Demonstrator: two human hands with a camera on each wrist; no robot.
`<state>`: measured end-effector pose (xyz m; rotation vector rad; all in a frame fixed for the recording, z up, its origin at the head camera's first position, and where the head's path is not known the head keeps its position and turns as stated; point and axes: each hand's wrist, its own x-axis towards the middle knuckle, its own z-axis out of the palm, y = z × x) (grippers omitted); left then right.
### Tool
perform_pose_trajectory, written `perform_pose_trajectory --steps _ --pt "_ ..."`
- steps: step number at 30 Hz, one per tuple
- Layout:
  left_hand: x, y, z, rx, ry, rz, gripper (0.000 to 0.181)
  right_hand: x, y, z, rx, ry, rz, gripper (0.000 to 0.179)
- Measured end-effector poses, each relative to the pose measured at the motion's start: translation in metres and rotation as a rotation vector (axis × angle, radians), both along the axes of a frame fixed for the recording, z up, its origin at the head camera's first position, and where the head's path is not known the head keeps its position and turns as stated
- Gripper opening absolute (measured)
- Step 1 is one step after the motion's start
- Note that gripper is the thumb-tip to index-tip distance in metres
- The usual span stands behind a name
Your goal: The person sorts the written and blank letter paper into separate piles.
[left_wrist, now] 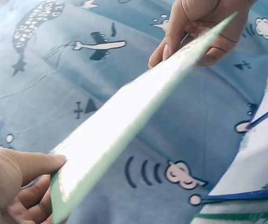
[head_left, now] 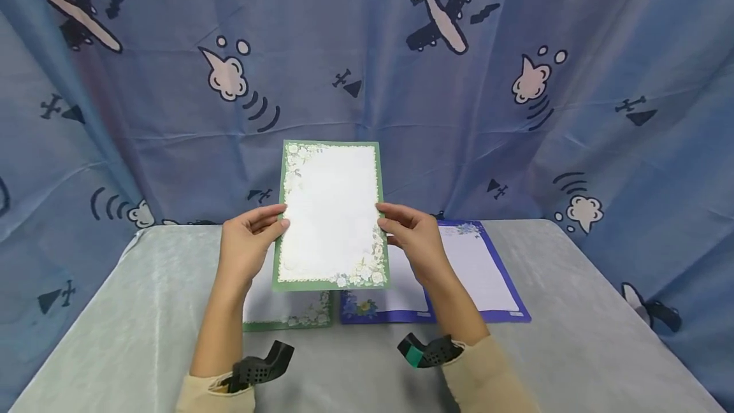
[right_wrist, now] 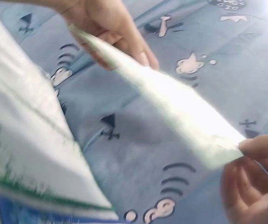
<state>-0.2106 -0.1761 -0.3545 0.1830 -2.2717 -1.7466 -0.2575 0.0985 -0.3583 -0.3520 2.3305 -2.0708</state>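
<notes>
Upright above the table, a sheet of stationery paper (head_left: 332, 209) with a green border and pale flowers in its corners faces the head camera. My left hand (head_left: 245, 244) pinches its left edge between thumb and fingers. At the opposite edge, my right hand (head_left: 415, 238) pinches it the same way. The left wrist view shows the paper (left_wrist: 120, 121) from its side, stretched between both hands. Behind and below it lies another green-bordered sheet (head_left: 287, 311), partly hidden by the held one.
Two sheets with blue-purple borders lie side by side on the right: one sheet (head_left: 387, 314) partly behind my right hand, the other sheet (head_left: 478, 266) beyond my forearm. A pale cloth covers the table (head_left: 573, 336). Behind it hangs a blue curtain (head_left: 367, 50) printed with airplanes.
</notes>
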Motion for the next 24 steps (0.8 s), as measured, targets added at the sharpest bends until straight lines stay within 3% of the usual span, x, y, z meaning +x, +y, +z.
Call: perform_pose_trajectory --steps 6,10,17,24 --pt "0.005 -0.012 0.006 0.003 0.023 0.041 0.033 -0.003 -0.015 0.011 -0.015 0.010 0.030 0.037" --pt "0.009 -0.018 0.007 0.006 0.003 0.044 0.033 -0.001 -0.023 0.011 -0.012 0.002 0.030 0.036" --pt "0.011 -0.023 0.002 -0.038 -0.029 0.039 0.033 0.002 -0.030 0.001 0.006 -0.014 0.008 0.035" --pt "0.009 -0.030 -0.009 -0.154 -0.044 0.024 0.034 -0.004 -0.038 -0.014 0.030 -0.020 0.009 0.033"
